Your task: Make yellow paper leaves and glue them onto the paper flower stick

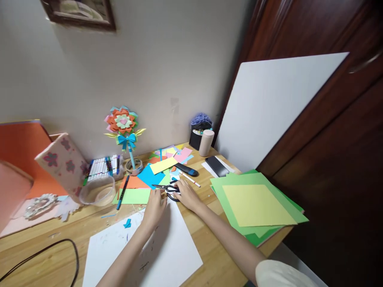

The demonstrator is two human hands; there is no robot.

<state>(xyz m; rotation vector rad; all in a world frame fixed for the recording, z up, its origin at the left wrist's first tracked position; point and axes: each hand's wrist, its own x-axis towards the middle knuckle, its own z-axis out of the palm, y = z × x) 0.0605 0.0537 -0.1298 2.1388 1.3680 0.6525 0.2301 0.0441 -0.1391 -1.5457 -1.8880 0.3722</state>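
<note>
Black-handled scissors [163, 187] point left over the pile of coloured paper at the middle of the desk. My right hand [186, 195] has its fingers closed at the scissor handles. Just left of it, my left hand [154, 206] is low over the top edge of a large white sheet [170, 255], fingers curled; what they hold, if anything, is hidden. Near the hands are a blue paper [151, 176], a light green paper [133, 196], a yellow strip [163, 165] and a black utility knife [187, 170]. A small folded blue piece [127, 223] rests on the white sheet.
A paper flower [123, 121] stands in a tape roll [134, 167] by the wall. Left are markers [103, 166], a clear bowl [98, 192] and a black cable [44, 250]. Right are a phone [217, 166], green paper sheets [221, 187] and a white board [278, 107].
</note>
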